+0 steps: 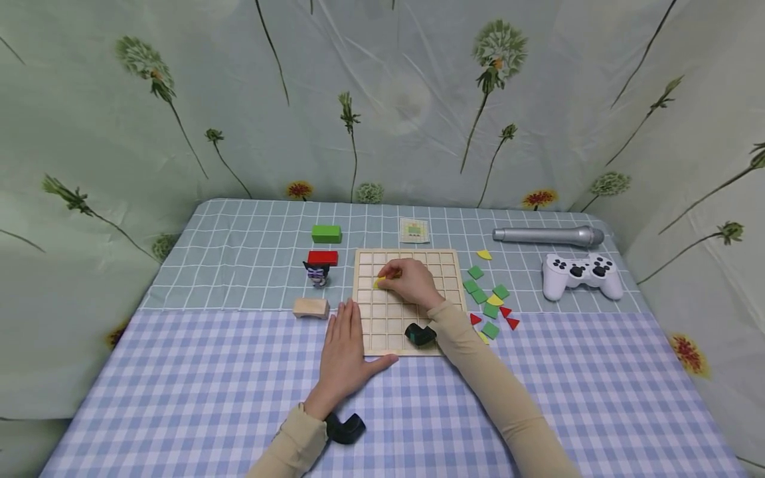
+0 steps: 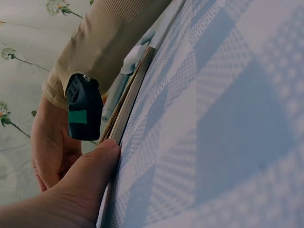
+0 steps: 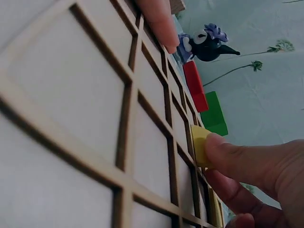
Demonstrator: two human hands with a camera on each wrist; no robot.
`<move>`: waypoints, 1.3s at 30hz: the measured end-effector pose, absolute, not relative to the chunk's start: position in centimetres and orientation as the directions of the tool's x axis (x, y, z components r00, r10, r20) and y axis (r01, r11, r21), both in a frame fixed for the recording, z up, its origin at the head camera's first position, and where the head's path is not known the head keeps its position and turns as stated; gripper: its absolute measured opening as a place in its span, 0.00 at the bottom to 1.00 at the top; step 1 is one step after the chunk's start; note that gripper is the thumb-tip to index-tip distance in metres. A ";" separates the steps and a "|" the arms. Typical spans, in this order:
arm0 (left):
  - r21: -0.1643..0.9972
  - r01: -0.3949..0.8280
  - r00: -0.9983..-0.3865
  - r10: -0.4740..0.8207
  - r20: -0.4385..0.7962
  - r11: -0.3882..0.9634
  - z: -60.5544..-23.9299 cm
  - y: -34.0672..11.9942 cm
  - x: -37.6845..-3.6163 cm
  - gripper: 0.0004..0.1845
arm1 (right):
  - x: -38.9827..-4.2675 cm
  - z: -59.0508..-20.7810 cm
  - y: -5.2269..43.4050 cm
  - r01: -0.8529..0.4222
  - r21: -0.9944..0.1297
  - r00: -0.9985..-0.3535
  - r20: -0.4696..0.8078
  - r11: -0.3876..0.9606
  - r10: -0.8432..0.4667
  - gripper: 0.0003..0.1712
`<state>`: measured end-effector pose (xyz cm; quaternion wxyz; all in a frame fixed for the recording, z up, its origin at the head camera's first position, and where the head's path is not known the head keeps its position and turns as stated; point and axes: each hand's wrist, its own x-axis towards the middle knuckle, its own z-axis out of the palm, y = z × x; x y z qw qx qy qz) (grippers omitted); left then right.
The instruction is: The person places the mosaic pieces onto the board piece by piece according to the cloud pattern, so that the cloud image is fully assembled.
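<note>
A wooden grid board (image 1: pixel 391 353) lies flat on the table. My right hand (image 1: pixel 411 282) is over its upper left part and pinches a yellow piece (image 3: pixel 198 145) between thumb and fingertips, at the grid. In the right wrist view, a second yellow piece (image 3: pixel 216 209) shows farther along the board, partly hidden by the fingers. My left hand (image 1: pixel 345 352) lies with straight fingers along the board's left edge. Its thumb (image 2: pixel 97 164) touches the front edge. Green squares (image 1: pixel 479 296), red triangles (image 1: pixel 512 323) and yellow pieces (image 1: pixel 484 254) are scattered right of the board.
Left of the board stand a small dark-and-purple figurine (image 1: pixel 317 273), a red block (image 1: pixel 323 258), a green block (image 1: pixel 326 234) and a wooden arch block (image 1: pixel 311 307). A pattern card (image 1: pixel 414 230) lies behind it. At right are a silver microphone (image 1: pixel 546 236) and white game controller (image 1: pixel 582 275).
</note>
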<state>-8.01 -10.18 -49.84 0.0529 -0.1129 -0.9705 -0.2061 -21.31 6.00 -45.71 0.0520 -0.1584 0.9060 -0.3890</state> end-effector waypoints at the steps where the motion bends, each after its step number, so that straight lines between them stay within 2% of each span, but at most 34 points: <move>1: 0.388 0.240 -0.969 0.196 0.149 0.890 -49.8 -10.2 -8.0 0.65 | -21.4 -45.6 6.0 -0.248 -0.710 -0.944 0.023 0.659 -0.330 0.06; 10: 0.403 0.225 -0.974 0.192 0.121 0.887 -49.8 -10.2 -8.0 0.65 | -21.4 -45.3 6.1 -0.278 -0.615 -0.934 -0.008 0.738 -0.358 0.07; 16: 0.404 0.217 -0.976 0.189 0.109 0.888 -49.8 -10.0 -8.1 0.66 | -21.0 -45.0 7.7 -0.280 -0.673 -0.934 0.027 0.685 -0.355 0.07; 21: 0.403 0.208 -0.978 0.184 0.097 0.891 -49.8 -10.0 -8.1 0.66 | -20.8 -44.4 11.2 -0.262 -0.699 -0.957 0.103 0.665 -0.270 0.08; 25: 0.402 0.204 -0.979 0.180 0.096 0.893 -49.8 -10.1 -8.0 0.66 | -20.8 -44.1 14.6 -0.219 -0.676 -0.975 0.132 0.704 -0.177 0.10; 32: 0.400 0.209 -0.978 0.184 0.100 0.893 -49.8 -10.2 -7.9 0.65 | -20.9 -44.3 19.5 -0.090 -0.623 -0.994 0.102 0.777 -0.033 0.14; 39: 0.412 0.203 -0.979 0.183 0.087 0.888 -49.7 -10.0 -7.9 0.65 | -20.9 -45.1 21.5 0.016 -0.593 -0.998 0.040 0.805 0.049 0.19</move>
